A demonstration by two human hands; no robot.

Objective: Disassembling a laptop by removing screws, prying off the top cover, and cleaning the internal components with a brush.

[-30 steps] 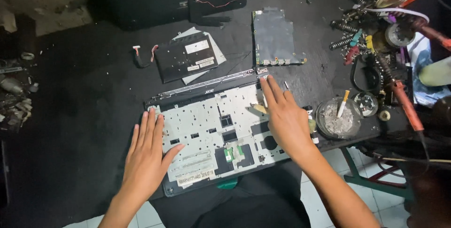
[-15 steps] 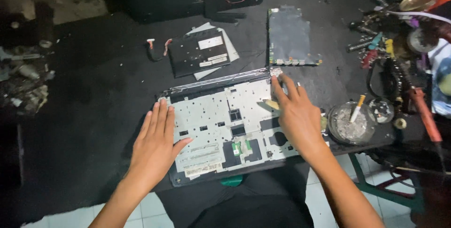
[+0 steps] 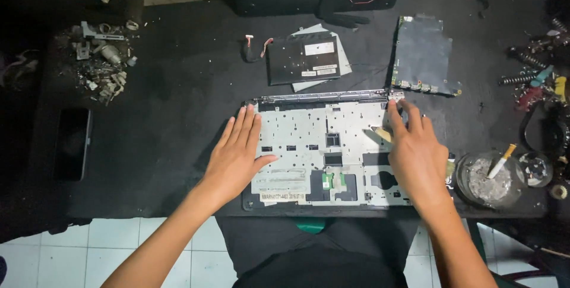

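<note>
Pressing both spread palms, left hand (image 3: 237, 154) and right hand (image 3: 415, 154), flat on the opened laptop base (image 3: 323, 145) at the table's (image 3: 178, 98) near edge, I am risking bending its thin metal plate or nudging it off.

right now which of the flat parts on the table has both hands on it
The opened laptop base at the near edge: the left hand and right hand lie flat on it. The circuit board and the black drive lie untouched farther back.
</note>
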